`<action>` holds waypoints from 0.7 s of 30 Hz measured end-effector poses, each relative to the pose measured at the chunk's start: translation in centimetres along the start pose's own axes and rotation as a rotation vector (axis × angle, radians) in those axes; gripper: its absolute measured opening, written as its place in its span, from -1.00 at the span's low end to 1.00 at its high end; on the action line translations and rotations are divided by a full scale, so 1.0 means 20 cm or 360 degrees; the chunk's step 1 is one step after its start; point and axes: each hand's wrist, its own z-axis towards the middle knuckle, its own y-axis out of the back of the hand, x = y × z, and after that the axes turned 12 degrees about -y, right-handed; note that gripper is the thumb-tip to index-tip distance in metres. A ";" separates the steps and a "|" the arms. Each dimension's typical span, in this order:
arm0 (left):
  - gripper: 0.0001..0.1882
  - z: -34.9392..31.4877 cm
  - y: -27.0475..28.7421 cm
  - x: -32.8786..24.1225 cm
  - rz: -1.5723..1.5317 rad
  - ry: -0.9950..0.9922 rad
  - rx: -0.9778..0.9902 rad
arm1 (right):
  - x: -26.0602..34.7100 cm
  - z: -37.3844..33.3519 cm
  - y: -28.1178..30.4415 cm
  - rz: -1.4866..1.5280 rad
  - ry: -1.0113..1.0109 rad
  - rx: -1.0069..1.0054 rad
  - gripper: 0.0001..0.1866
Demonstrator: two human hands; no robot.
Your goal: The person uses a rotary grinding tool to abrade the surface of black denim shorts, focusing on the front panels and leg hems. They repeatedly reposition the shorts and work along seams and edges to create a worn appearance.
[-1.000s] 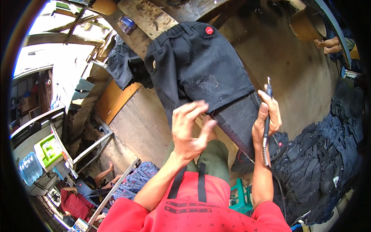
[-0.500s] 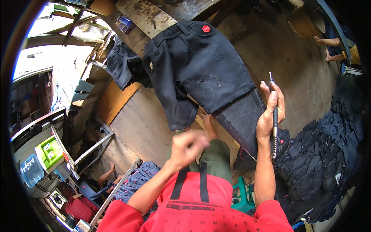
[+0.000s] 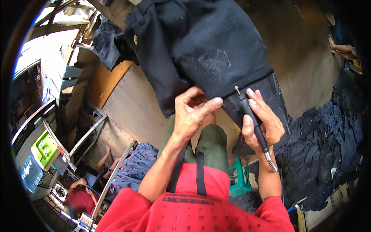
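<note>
A pair of black shorts (image 3: 224, 38) is spread over a narrow dark board (image 3: 266, 91), with a pale, scuffed patch and a loose thread on one leg. At the inner corner of that leg's hem, my left hand (image 3: 189, 114) has its fingers curled at the cloth and its thumb along the edge; some fingertips are hidden. My right hand (image 3: 266, 121) is closed round a slim black pen-shaped rotary tool (image 3: 253, 118). Its small rounded metal tip lies close to the hem, and whether they touch I cannot tell. A spring-like metal sleeve trails from its rear end.
Black cloth scraps (image 3: 320, 154) are heaped at the right. Below the board stands a green plastic stool (image 3: 239, 178). Another dark garment (image 3: 110, 44) hangs at the upper left. A metal rail (image 3: 112, 181) separates me from a seated person in dark red (image 3: 83, 201). Another person's hand (image 3: 342, 48) shows far right.
My left hand has moved up and right to the hem. The right hand has tilted the rotary tool and brought its tip left and down to the leg. The view has shifted closer to the shorts.
</note>
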 end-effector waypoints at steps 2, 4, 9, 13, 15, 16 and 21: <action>-0.75 -0.01 0.01 0.01 0.0061 -0.0027 -0.0008 | 0.00 0.00 0.00 0.0078 -0.0040 -0.0063 -0.69; -0.78 -0.01 0.02 0.02 0.0105 -0.0004 -0.0015 | 0.01 0.00 0.00 0.0023 -0.0027 -0.0004 -0.70; -0.86 0.03 0.06 0.06 0.0025 0.0033 0.0027 | 0.04 -0.02 -0.04 0.0065 0.0063 0.0095 -0.71; -0.87 0.04 0.09 0.13 -0.0096 0.0033 0.0014 | 0.05 -0.03 -0.05 0.0045 0.0044 0.0156 -0.72; -0.87 0.04 0.10 0.15 -0.0161 -0.0022 0.0017 | 0.05 -0.04 -0.05 0.0044 0.0058 0.0195 -0.71; -0.86 0.03 0.10 0.16 -0.0178 -0.0043 0.0016 | 0.05 -0.04 -0.05 0.0042 0.0060 0.0217 -0.71; -0.86 0.03 0.10 0.15 -0.0181 -0.0037 0.0064 | 0.05 -0.03 -0.04 0.0039 0.0065 0.0259 -0.68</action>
